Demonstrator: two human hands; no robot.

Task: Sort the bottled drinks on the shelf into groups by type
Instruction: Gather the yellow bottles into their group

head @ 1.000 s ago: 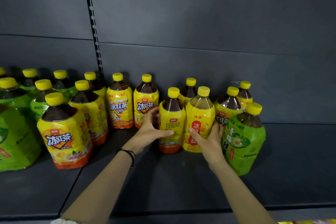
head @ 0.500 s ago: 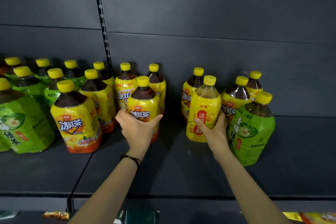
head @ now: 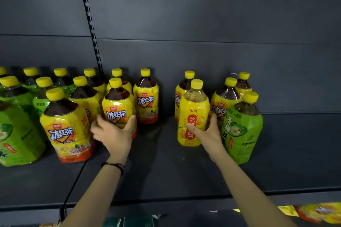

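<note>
Your left hand (head: 112, 134) had slid the black tea bottle (head: 118, 108) leftward along the shelf (head: 166, 171) to its matching group, fingers (head: 100, 122) curled round it, while your right hand (head: 210, 132) gripped the pear drink bottle (head: 193, 112), so you probably needed to seat it flush and upright before letting go.

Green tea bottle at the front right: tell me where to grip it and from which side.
Probably wrap the labelled body of the green tea bottle at mid-height, from the right. It stands upright with bare shelf there, while the right hand and pear drink bottle crowd its left.
</note>
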